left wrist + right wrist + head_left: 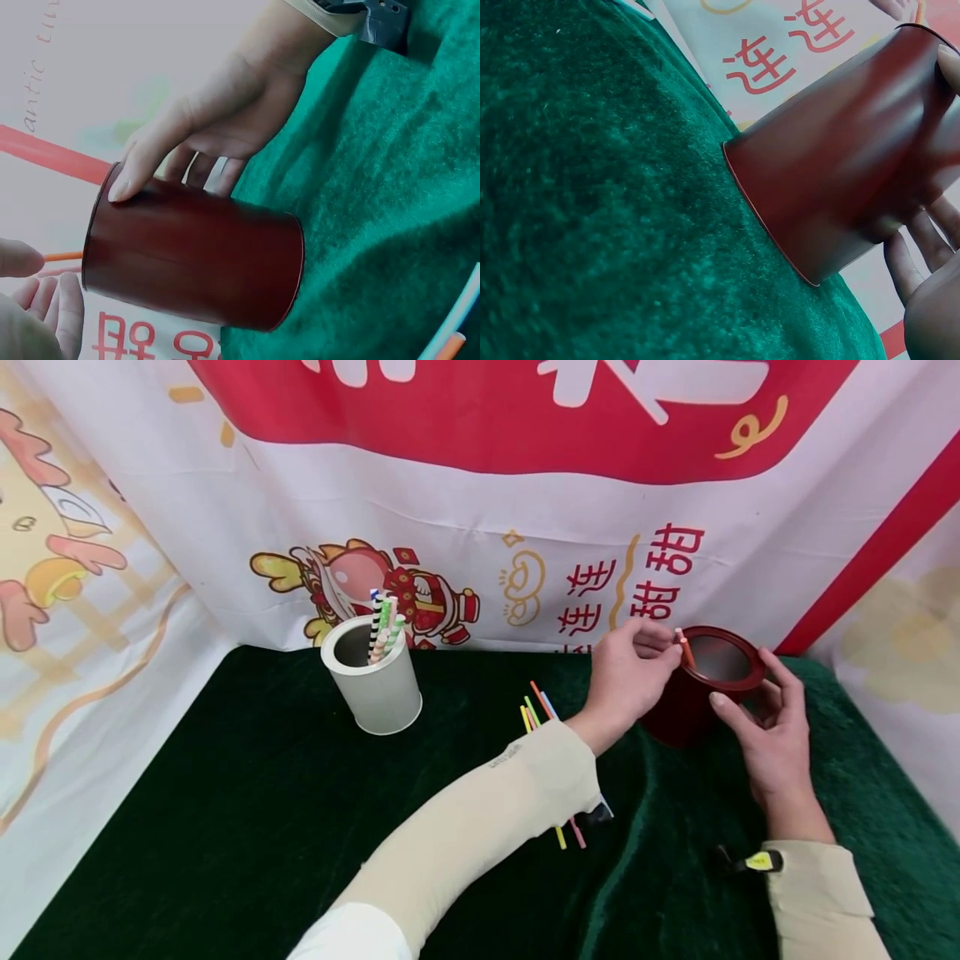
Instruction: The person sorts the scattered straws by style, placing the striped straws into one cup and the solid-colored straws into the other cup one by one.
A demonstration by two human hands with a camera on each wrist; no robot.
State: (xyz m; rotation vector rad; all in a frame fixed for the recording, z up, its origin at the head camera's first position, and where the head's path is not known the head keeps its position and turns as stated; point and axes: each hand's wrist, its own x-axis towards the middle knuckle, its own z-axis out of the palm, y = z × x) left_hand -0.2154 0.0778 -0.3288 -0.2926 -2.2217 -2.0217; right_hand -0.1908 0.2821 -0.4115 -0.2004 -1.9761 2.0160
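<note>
A dark red cylindrical holder stands on the green cloth at the right, its round mouth facing up. My right hand grips its right side near the rim, thumb in front and fingers behind. At the rim's left edge my left hand pinches an orange straw between thumb and fingers. In the left wrist view a pink straw runs beside the orange one, and both reach the holder's mouth. Their lower ends are hidden inside the holder.
A white cylindrical holder with several striped straws stands at the left. Several thin coloured straws lie on the green cloth, partly hidden under my left forearm. A printed white backdrop rises behind the table.
</note>
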